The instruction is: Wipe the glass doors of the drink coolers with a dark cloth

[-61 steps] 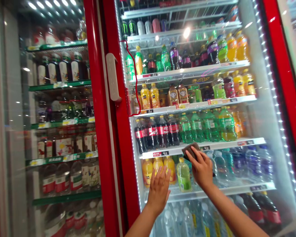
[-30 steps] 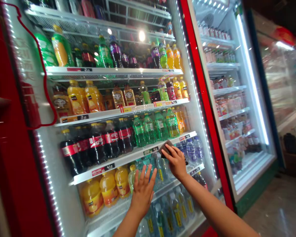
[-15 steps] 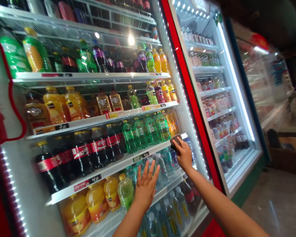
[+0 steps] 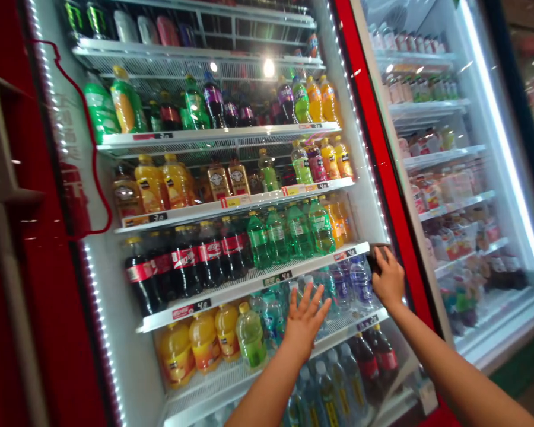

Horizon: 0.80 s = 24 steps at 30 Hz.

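My left hand [image 4: 303, 317] is spread flat, fingers apart, against the glass door of a lit drinks cooler [image 4: 360, 77]. Further right, my right hand [image 4: 389, 277] has its fingers bent over a dark cloth [image 4: 372, 256], pressed to the glass near the door's right side. Most of the cloth is hidden by the fingers, so its exact kind is hard to make out. Behind the glass, green soda bottles [image 4: 299, 228] and cola bottles [image 4: 210, 252] stand on a white shelf [image 4: 235, 296]. Lower down are orange juice bottles [image 4: 204, 341] and clear bottles [image 4: 324, 385].
A second lit cooler [image 4: 471, 201] with small bottles and packs stands to the right. At the left are the red cooler side [image 4: 73, 296] and a pale pole-like object [image 4: 13, 284]. A red curved line [image 4: 97, 172] shows on the glass.
The view has turned left, so the cooler sits further right in the picture. My right hand has slid with the cloth rightward across the glass; my left hand stays spread.
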Tool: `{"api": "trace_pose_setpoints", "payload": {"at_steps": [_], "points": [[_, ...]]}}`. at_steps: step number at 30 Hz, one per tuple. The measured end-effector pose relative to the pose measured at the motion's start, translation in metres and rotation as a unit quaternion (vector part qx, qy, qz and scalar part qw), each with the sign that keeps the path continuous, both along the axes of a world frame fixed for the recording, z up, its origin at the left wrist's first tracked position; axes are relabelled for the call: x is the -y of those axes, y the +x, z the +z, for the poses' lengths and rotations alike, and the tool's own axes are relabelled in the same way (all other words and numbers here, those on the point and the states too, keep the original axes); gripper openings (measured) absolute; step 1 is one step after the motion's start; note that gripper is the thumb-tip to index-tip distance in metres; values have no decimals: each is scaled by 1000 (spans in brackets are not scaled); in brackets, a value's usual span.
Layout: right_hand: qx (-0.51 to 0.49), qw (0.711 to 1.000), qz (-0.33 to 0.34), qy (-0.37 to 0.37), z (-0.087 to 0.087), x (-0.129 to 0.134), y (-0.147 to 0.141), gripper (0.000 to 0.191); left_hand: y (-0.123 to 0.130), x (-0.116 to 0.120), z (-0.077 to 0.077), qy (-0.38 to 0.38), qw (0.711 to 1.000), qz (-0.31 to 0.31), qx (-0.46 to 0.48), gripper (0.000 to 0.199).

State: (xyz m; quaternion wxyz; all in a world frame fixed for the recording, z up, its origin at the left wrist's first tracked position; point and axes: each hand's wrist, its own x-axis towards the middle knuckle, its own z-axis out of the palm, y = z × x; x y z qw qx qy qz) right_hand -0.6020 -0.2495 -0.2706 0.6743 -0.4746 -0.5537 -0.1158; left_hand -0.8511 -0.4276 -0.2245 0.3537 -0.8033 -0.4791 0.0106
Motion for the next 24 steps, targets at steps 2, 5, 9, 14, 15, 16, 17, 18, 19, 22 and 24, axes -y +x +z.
{"api": "trace_pose_setpoints", "payload": {"at_steps": [2, 5, 9, 14, 15, 16, 17, 18, 19, 22, 24], "points": [[7, 1000, -8, -6, -16, -2, 2, 67, 2, -2, -2, -18, 1000, 8, 5, 113], [54, 998, 21, 22, -20, -9, 14, 65, 3, -3, -5, -36, 999, 20, 11, 109], [58, 998, 8, 36, -7, -43, 51, 65, 3, -1, -8, -38, 999, 20, 5, 104], [-14, 999, -42, 13, -47, -66, 62, 73, 4, 2, -9, -35, 999, 19, -2, 104], [-33, 998, -49, 12, -54, -64, 59, 74, 4, 3, -9, -33, 999, 18, -1, 104], [-39, 998, -46, 12, -57, -63, 57, 74, 4, 3, -9, -32, 999, 17, 0, 104], [-33, 999, -36, 15, -55, -62, 57, 74, 4, 4, -9, -31, 999, 15, 1, 104], [-22, 999, -22, 21, -48, -62, 59, 74, 4, 4, -9, -30, 999, 13, 3, 103], [-3, 1000, -3, 26, -39, -64, 62, 74, 5, 4, -9, -30, 999, 12, 3, 102], [10, 1000, 20, 12, -14, -71, 77, 75, 6, 5, -9, -30, 999, 12, -1, 101], [-24, 999, 19, -17, -22, -72, 83, 77, 6, 6, -9, -31, 999, 17, -7, 102]]}}
